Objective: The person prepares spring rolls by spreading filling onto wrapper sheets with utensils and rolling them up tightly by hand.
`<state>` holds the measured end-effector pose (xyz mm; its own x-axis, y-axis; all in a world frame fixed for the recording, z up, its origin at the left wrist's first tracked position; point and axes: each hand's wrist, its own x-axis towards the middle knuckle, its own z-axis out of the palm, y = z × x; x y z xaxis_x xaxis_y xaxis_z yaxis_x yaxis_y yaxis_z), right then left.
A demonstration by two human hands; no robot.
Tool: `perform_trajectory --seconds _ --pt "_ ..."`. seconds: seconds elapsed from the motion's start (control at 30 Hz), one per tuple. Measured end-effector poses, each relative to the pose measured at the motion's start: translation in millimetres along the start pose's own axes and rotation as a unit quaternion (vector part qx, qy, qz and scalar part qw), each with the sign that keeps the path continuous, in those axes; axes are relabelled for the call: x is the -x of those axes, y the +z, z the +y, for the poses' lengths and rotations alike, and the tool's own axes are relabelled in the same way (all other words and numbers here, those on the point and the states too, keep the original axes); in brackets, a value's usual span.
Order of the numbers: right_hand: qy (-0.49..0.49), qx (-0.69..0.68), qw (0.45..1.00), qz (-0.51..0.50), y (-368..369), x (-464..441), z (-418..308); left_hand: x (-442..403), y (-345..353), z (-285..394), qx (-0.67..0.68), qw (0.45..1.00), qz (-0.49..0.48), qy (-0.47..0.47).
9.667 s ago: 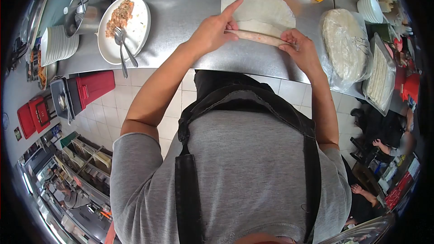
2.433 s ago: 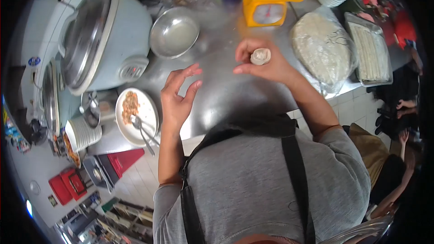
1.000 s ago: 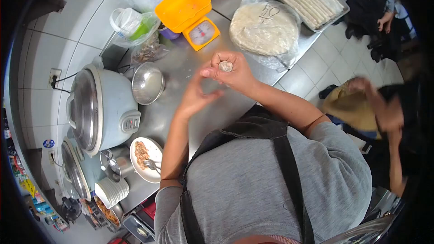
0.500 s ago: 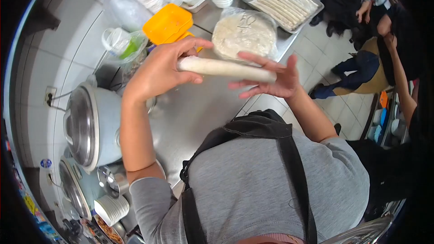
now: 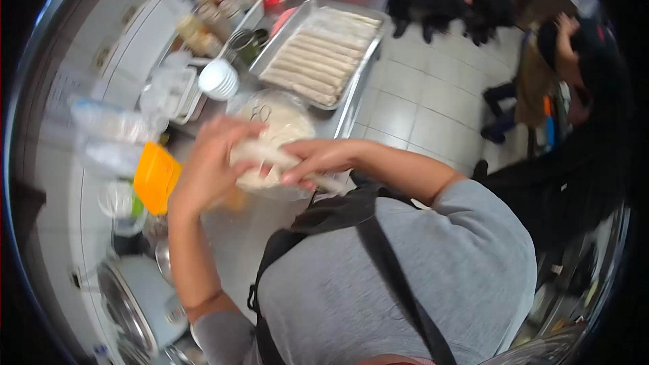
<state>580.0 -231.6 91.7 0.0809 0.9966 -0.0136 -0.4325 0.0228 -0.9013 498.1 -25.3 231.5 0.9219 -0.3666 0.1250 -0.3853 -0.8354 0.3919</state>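
Observation:
A pale rolled wrapper, blurred by motion, slants between both hands in front of my body. Around its upper left end are the fingers of my left hand. My right hand pinches it nearer the lower right end, which sticks out past the fingers. Just behind the hands lies a plastic bag of flat round wrappers with "50" marked on it, partly hidden by them. Beyond the bag, a metal tray holds several similar rolls side by side.
White bowls are stacked left of the tray, near jars and a white container. An orange scale pan is at the left, above a large cooker. Other people stand across the tiled floor at the right.
The view has turned right toward the tray. My right hand, spread before, has closed on the roll, which now tilts down to the right. Both hands have moved over the wrapper bag.

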Motion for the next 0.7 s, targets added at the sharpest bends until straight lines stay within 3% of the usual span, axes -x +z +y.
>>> perform_trajectory --seconds 0.03,0.13,0.2,0.3,0.47,0.7 --pt "0.005 0.058 0.997 0.048 -11.2 10.4 -13.2 -12.6 4.6 -8.3 -0.009 0.998 0.059 0.017" --pt "0.020 0.159 0.976 0.146 -47.7 32.7 -28.3 -24.6 11.2 -16.2 -0.084 0.977 0.188 -0.054" --pt "0.055 0.168 0.971 0.161 -61.1 43.5 -41.0 -3.7 12.3 -18.1 -0.102 0.959 0.243 -0.105" --pt "0.033 0.184 0.971 0.152 -67.2 41.1 -44.4 60.6 20.1 -29.7 -0.131 0.923 0.302 -0.201" --pt "0.033 0.186 0.978 0.091 -44.7 12.2 -41.2 210.2 45.8 -46.4 -0.191 0.853 0.326 -0.361" --pt "0.050 0.175 0.983 0.030 22.4 -47.4 -11.4 362.9 77.9 -26.1 -0.291 0.733 0.270 -0.553"
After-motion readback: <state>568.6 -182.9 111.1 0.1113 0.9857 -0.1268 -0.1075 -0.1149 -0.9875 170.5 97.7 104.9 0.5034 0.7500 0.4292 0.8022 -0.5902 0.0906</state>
